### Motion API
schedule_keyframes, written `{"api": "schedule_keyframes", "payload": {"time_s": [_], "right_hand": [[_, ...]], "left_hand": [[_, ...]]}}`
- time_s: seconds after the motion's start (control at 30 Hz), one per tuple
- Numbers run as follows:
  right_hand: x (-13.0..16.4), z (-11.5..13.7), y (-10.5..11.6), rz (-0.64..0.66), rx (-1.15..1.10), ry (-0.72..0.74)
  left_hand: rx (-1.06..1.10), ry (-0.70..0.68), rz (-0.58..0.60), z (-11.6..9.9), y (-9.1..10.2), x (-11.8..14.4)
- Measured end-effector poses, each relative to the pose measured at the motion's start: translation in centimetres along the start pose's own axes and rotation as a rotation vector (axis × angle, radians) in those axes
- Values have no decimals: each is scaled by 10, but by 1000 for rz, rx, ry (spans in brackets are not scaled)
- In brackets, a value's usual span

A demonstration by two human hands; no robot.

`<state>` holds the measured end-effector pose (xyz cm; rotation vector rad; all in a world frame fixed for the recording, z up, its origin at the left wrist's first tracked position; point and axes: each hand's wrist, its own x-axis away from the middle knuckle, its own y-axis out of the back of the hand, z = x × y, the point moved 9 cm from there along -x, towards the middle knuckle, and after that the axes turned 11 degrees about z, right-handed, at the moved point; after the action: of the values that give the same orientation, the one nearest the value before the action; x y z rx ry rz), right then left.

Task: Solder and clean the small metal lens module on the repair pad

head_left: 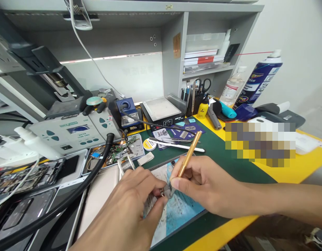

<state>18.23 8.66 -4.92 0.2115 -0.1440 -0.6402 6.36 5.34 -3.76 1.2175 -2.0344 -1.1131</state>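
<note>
My right hand [194, 181] is closed around a slim gold-handled craft knife [188, 157], held like a pen. Its tip points down and lies close beside a small metallic part [162, 191]. Thumb and fingers of my left hand [136, 195] pinch that part; most of it is hidden, so I cannot make out its kind. Whether the tip touches the part I cannot tell. Both hands are over a stained blue and white work pad [184, 207] on the green mat [215, 164].
A solder spool [126, 165] stands just beyond my left hand. White tweezers [176, 144] and a round tin [149, 144] lie further back. A black hose [98, 167] crosses the left side, above phone parts [27, 174]. The grey rework station [77, 129] stands behind.
</note>
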Motion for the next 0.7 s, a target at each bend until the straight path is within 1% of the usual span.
{"api": "schedule_keyframes", "payload": {"time_s": [0.13, 0.33, 0.47, 0.57, 0.7], "right_hand": [[-1, -1, -2, 12, -1, -10], [-2, 2, 0, 7, -4, 9], [-2, 4, 3, -28, -101, 30], [-1, 2, 3, -43, -151, 4], [-2, 3, 2, -41, -116, 11]], "left_hand": [[-26, -38, 11, 1, -2, -1], [-30, -39, -2, 0, -2, 1], [-23, -34, -3, 0, -1, 1], [-28, -46, -4, 0, 0, 0], [-28, -34, 4, 1, 0, -1]]}}
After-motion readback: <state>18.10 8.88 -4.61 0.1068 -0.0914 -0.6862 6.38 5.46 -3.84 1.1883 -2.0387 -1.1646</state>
